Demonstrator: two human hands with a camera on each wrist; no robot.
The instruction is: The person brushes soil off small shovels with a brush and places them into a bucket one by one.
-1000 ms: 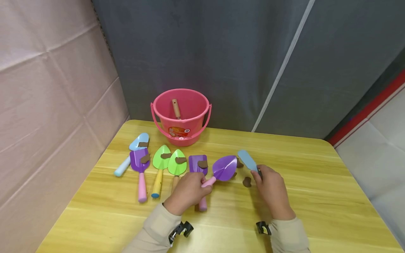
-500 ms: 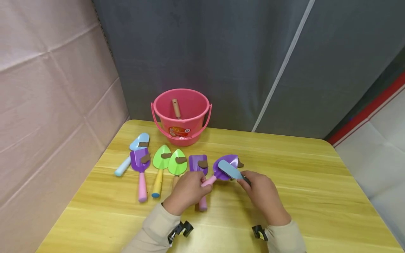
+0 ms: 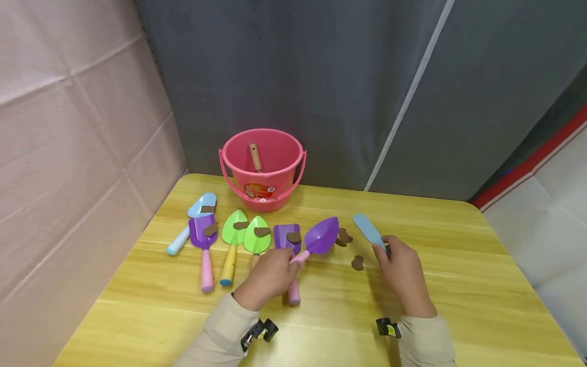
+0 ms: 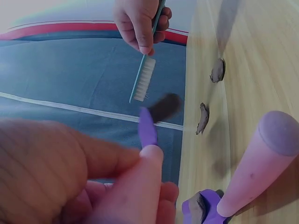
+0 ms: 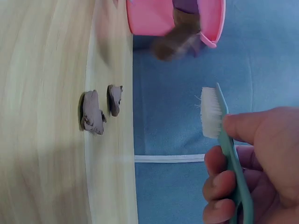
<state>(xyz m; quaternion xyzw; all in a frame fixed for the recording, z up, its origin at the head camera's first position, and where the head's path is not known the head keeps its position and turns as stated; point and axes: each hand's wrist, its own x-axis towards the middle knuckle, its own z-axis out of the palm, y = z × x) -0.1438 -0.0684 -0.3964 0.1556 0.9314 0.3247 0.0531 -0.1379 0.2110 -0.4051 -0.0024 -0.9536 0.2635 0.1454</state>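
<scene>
My left hand [image 3: 273, 272] has its fingers curled round the pink handle [image 3: 300, 257] of the purple trowel [image 3: 322, 235], which slants far right, while apart on its right my right hand [image 3: 402, 270] grips the brush [image 3: 368, 230], slanting far left

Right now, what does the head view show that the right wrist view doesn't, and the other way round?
Only the head view shows the two green trowels, the light blue trowel and the wooden handle inside the bucket.

Only the right wrist view shows the white bristles of the brush; from the head they are hidden under its back.

Both show the right hand holding that brush, the pink bucket and brown pieces on the table.
</scene>
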